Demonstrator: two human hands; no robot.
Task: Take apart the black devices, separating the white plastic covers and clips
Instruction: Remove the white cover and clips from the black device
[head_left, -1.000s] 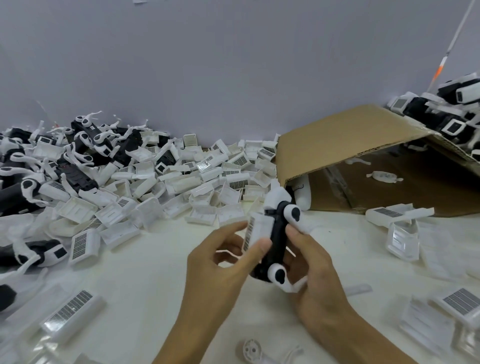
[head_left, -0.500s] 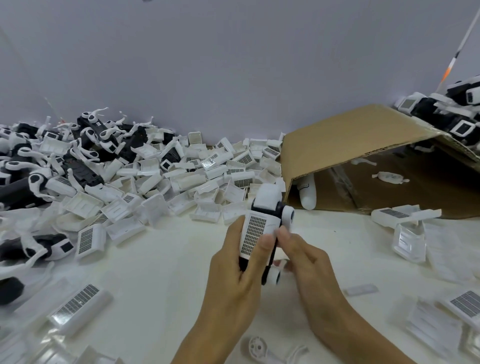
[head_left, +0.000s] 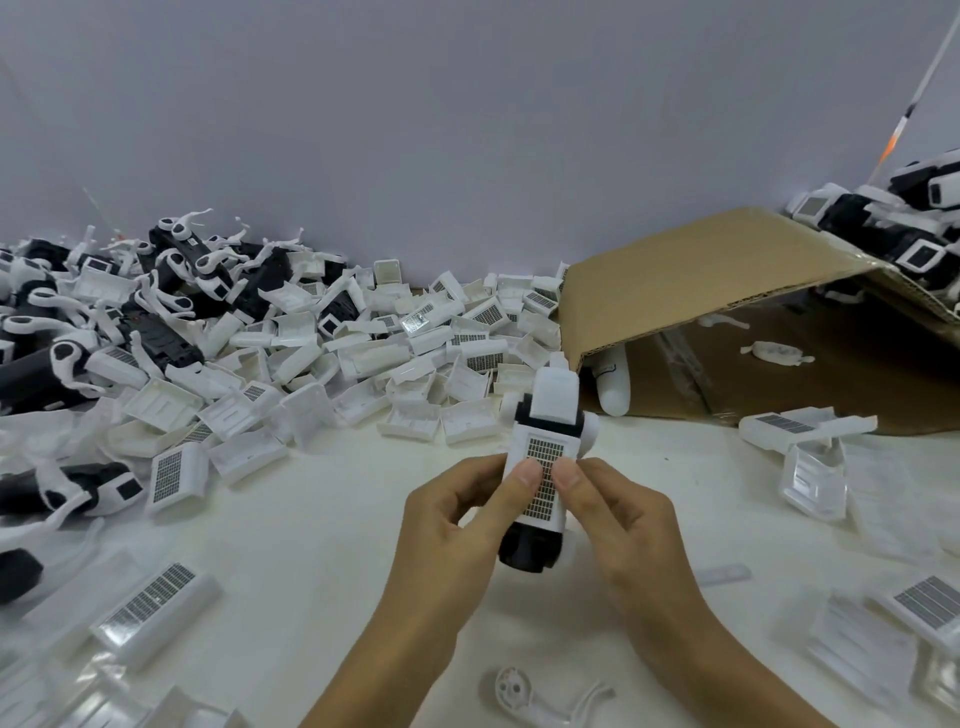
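Observation:
I hold one black device upright in front of me over the white table. A white plastic cover with a gridded panel sits on its near face, and a second white cap tops it. My left hand grips the device's left side, thumb pressed on the gridded cover. My right hand grips the right side, its thumb on the same cover beside the other thumb. A loose white clip lies on the table near my wrists.
A heap of detached white covers fills the middle back, with black devices and clips mixed in at the left. A tipped cardboard box lies at the right with more devices on it. Loose covers lie on the table.
I have turned the device so its gridded cover faces me and raised it upright. Both thumbs have come together on the cover.

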